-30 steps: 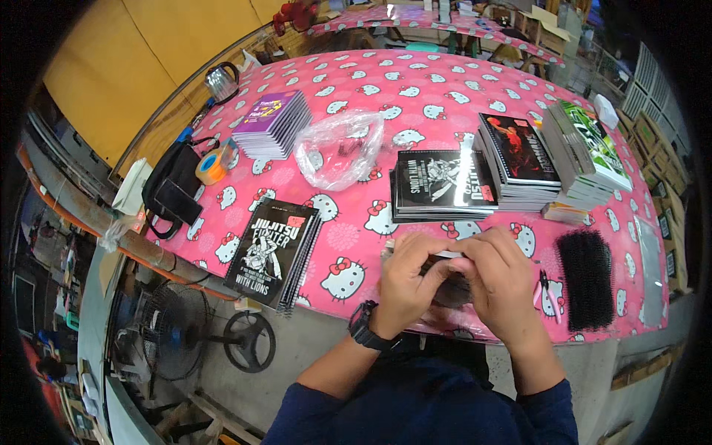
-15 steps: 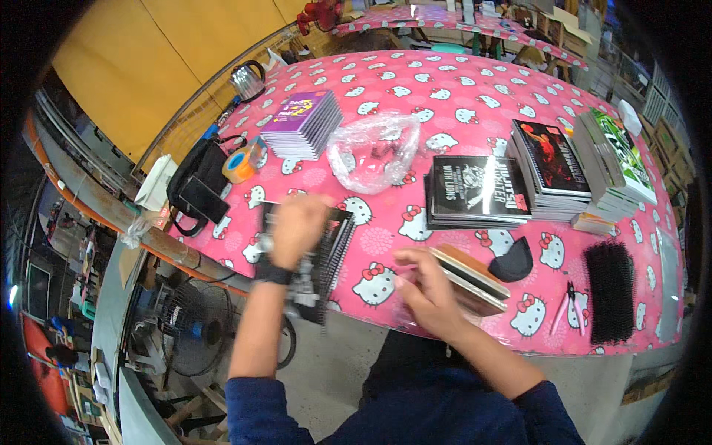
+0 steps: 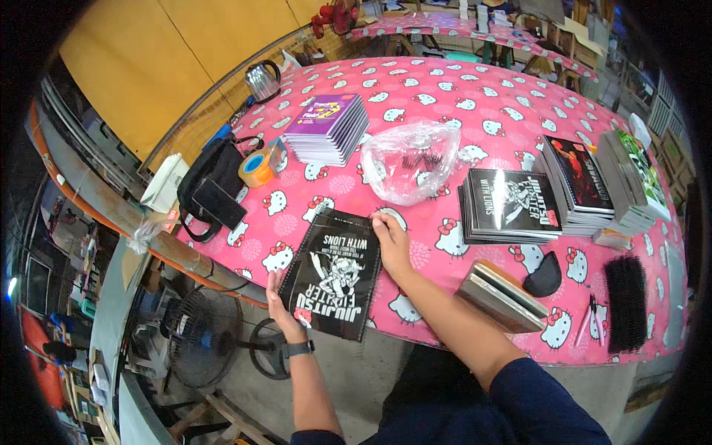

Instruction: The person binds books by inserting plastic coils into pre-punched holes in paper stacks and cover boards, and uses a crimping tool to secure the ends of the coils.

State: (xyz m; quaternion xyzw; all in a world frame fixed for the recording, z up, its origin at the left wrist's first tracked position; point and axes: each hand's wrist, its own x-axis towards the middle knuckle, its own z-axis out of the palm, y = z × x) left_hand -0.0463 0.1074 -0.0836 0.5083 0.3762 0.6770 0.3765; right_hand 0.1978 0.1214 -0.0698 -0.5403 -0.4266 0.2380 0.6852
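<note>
A black-covered notebook (image 3: 335, 278) with a white drawing lies turned upside down, its lower end over the table's near edge. My left hand (image 3: 283, 315), with a dark watch on the wrist, holds its left edge near the lower corner. At the upper right corner, my right hand (image 3: 391, 239) grips the edge, thumb and fingers closed on it. Similar black notebooks (image 3: 512, 204) stand stacked to the right. Close to my right forearm is a small block of stacked boards (image 3: 500, 297), beside a black rounded pad (image 3: 544, 274).
A clear plastic bag (image 3: 411, 174) holds black coils. Purple books (image 3: 326, 126), orange tape (image 3: 256, 169) and a black bag (image 3: 211, 189) lie at left. Pink-handled pliers (image 3: 592, 319), black spiral coils (image 3: 627, 304) and more book stacks (image 3: 582, 182) stand right. A fan (image 3: 206, 337) is below left.
My right hand has moved left from beside the boards to the notebook's upper right corner. My left hand has shifted from atop the notebook to its left edge. The cover now shows fully.
</note>
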